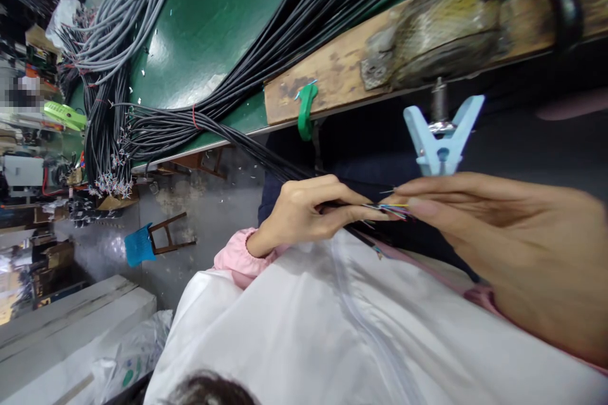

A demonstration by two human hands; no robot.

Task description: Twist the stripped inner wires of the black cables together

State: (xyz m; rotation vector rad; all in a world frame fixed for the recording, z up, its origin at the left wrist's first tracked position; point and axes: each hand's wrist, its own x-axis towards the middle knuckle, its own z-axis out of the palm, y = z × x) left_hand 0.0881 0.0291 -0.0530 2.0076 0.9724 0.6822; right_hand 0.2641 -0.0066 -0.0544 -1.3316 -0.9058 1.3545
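My left hand [308,209] is closed around the end of a black cable [285,171] that hangs down from the green table. Thin coloured wires [392,209] fan out of the cable's stripped end. My right hand [513,240] pinches the tips of those wires between thumb and fingers. Both hands meet just below a light blue clamp [441,139] fixed under the wooden bench edge [342,76]. A white plastic sheet [361,329] lies over my lap beneath the hands.
Bundles of black cables [304,19] and grey cables [128,19] lie across the green table [213,19]. A green clip [306,111] hangs at the bench edge. A blue stool [147,242] stands on the floor, with white boxes [66,323] at lower left.
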